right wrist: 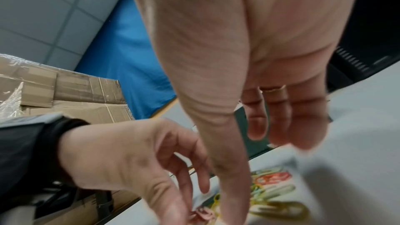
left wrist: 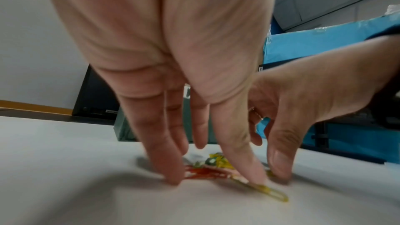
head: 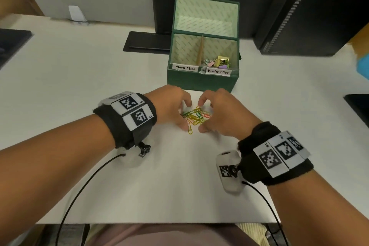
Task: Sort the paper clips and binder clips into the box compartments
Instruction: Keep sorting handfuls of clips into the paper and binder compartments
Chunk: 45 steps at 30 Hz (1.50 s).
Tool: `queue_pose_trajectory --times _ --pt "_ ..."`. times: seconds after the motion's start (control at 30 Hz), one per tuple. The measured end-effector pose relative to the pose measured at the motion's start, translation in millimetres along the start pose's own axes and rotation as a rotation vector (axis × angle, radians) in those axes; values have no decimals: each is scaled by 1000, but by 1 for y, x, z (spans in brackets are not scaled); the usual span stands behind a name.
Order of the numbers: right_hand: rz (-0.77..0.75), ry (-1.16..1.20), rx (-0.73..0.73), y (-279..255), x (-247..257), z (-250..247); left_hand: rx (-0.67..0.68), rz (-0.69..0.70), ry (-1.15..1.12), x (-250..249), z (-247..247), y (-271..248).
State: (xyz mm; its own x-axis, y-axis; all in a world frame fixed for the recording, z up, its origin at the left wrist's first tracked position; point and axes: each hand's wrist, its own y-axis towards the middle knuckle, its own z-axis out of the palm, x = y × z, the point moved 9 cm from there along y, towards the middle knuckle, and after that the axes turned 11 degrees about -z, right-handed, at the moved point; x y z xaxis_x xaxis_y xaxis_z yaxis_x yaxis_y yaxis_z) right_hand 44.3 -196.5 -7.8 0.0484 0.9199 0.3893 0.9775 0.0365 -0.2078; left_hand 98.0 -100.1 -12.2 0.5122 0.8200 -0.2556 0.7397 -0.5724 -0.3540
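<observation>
On a white desk (head: 79, 78) backed by a pale partition, we see two hands close in on a small heap of coloured paper clips (head: 196, 117). The left hand (head: 169, 107) cups the heap from one side, fingers extended downward and slightly apart; the left wrist view shows its fingertips (left wrist: 173, 177) pressed to the desk at the heap's edge and the thumb down on a yellow clip (left wrist: 273, 192) that lies at the heap's near edge. The right hand (head: 223, 115) mirrors it from the other side, fingers loosely bent over the clips, thumb tip on the desk; we cannot tell whether either hand has a clip pinched. Both wrists carry black bands with printed markers, and thin black cables trail back off the desk edge. Just beyond the hands stands a green box (head: 201, 82), lid upright. Its left compartment, labelled "Paper Clips" (head: 185, 67), shows nothing from our angle. The right one, labelled "Binder Clips" (head: 217, 71), holds a cluster of binder clips (head: 218, 62), gold, pink and purple among them. A black monitor base (head: 145, 43) sits behind the box, and a black computer tower (head: 311, 10) stands to its right.
</observation>
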Motion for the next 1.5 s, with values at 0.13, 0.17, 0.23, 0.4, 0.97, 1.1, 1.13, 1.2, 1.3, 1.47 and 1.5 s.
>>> queue_pose_trajectory --times 0.13,0.17,0.23,0.4,0.97,1.1,1.13,1.2,1.3,1.47,1.5 --pt "7 -17 96 -1 -2 8 0 -9 72 -11 7 -3" --pt "-10 -20 96 1 2 8 -9 5 83 -17 8 -2" --pt "-43 -29 63 6 8 5 -27 12 67 -23 7 1" --pt "-49 -115 44 15 13 5 -46 18 53 -21 3 3" --pt "6 213 -166 1 -10 -16 -62 -32 -227 7 -4 -2" --pt "26 380 -241 -3 -10 -35 -111 -44 -305 13 -15 -3" --pt "19 414 -276 -3 -8 -43 -130 -49 -345 15 -20 -3" --pt "-4 464 -353 0 -1 -63 -167 -50 -434 18 -31 -4" --pt "-36 470 -474 10 10 -97 -236 -35 -552 21 -54 -6" --pt "-100 345 -639 45 30 -138 -408 -55 -642 34 -96 -9" --pt "-104 313 -655 54 33 -141 -448 -62 -644 37 -103 -9"
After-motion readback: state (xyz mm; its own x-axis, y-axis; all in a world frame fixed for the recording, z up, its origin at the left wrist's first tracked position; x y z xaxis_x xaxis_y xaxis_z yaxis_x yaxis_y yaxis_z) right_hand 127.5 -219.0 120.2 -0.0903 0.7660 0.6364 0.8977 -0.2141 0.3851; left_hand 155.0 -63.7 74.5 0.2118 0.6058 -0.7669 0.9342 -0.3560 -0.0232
